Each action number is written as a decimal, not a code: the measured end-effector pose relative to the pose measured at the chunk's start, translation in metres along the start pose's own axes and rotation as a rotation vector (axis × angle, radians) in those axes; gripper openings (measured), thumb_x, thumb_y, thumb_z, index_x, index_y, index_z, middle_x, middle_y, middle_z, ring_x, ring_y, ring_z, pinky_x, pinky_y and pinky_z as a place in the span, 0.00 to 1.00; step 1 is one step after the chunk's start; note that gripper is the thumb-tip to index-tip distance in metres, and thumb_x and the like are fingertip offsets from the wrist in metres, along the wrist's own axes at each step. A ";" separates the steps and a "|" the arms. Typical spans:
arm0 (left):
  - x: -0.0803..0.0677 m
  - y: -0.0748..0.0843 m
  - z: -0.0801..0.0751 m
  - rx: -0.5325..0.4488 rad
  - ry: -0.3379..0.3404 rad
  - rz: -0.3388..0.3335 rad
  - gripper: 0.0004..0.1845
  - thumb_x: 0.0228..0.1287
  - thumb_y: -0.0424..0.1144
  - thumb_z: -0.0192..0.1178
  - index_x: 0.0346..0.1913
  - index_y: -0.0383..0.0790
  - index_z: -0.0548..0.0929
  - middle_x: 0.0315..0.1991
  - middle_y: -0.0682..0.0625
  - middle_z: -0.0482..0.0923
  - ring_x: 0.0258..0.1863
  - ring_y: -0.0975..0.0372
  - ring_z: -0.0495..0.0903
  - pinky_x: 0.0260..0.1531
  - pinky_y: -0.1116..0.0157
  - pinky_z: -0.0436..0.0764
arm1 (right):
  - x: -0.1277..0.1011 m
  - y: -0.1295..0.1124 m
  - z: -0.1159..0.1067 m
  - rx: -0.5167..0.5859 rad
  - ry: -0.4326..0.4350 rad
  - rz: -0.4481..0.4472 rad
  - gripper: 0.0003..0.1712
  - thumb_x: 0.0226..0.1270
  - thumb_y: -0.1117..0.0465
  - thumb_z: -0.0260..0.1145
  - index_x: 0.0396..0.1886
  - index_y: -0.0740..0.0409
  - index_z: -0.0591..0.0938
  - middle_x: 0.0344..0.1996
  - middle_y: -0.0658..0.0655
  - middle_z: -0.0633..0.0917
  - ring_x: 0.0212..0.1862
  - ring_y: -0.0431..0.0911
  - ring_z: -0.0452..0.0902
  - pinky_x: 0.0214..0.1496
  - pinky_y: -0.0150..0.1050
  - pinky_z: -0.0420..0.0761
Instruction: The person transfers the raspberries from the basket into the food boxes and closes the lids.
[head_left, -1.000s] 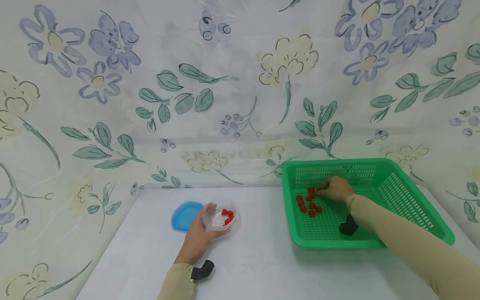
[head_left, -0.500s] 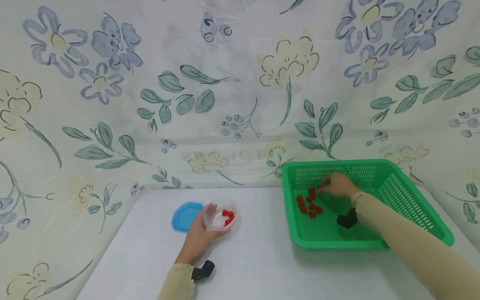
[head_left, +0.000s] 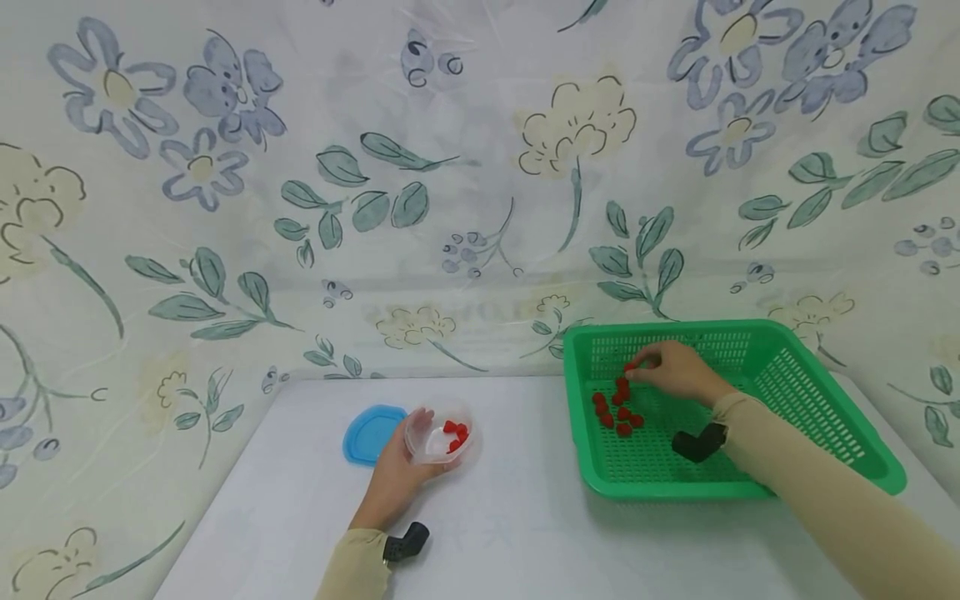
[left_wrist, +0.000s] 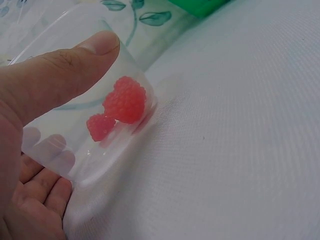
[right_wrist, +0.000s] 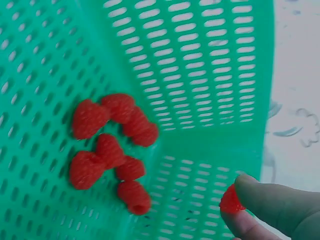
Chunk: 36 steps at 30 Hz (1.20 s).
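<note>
1. Holds with the left hand [head_left: 397,471] a clear cup [head_left: 431,443], putting the thumb on one side and the fingers on the opposite side.
2. Has inside this cup a few red raspberries [head_left: 455,428], lying close together.
3. Pinches one raspberry [right_wrist: 230,201] between thumb and finger of the right hand [head_left: 677,372], with the tips narrow around it.
4. Holds this berry near the far left corner of the green basket [head_left: 675,490]; cannot tell exactly how high above the basket floor.
5. Has on the left part of that floor more loose raspberries [right_wrist: 110,151], some touching each other.
6. Has on the desk [head_left: 525,467] a blue lid [head_left: 369,435], left of the cup, partly hidden behind the left hand.
7. Wears beige sleeves [head_left: 358,562] and, at each wrist, a black device [head_left: 406,543].
</note>
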<state>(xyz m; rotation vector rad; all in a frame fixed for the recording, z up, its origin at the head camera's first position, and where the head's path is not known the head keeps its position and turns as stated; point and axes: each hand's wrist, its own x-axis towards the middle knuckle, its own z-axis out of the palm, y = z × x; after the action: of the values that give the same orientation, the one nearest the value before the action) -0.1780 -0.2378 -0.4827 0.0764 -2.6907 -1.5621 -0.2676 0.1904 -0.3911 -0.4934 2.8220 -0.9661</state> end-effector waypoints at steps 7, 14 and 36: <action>0.000 -0.001 -0.001 0.002 -0.004 0.006 0.54 0.46 0.51 0.81 0.75 0.48 0.62 0.72 0.51 0.68 0.74 0.51 0.59 0.70 0.46 0.64 | -0.010 -0.014 -0.001 0.025 0.028 -0.029 0.20 0.71 0.51 0.67 0.51 0.61 0.85 0.44 0.61 0.84 0.44 0.52 0.78 0.39 0.44 0.79; 0.000 -0.001 -0.002 -0.003 -0.006 0.017 0.54 0.46 0.52 0.81 0.75 0.47 0.62 0.72 0.51 0.68 0.74 0.51 0.59 0.70 0.45 0.64 | -0.018 -0.035 -0.001 0.046 0.037 -0.042 0.19 0.70 0.49 0.67 0.52 0.57 0.86 0.50 0.62 0.84 0.50 0.55 0.78 0.45 0.48 0.80; 0.001 0.000 0.000 0.018 0.006 0.017 0.54 0.46 0.51 0.81 0.75 0.48 0.62 0.72 0.51 0.68 0.74 0.51 0.60 0.69 0.45 0.65 | -0.028 -0.089 0.030 0.165 0.056 -0.182 0.13 0.67 0.54 0.71 0.46 0.55 0.87 0.30 0.52 0.78 0.25 0.45 0.69 0.29 0.39 0.73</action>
<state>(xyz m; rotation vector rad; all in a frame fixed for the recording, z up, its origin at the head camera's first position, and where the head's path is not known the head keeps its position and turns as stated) -0.1789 -0.2376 -0.4825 0.0579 -2.6941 -1.5311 -0.2109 0.1168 -0.3605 -0.7231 2.7502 -1.2525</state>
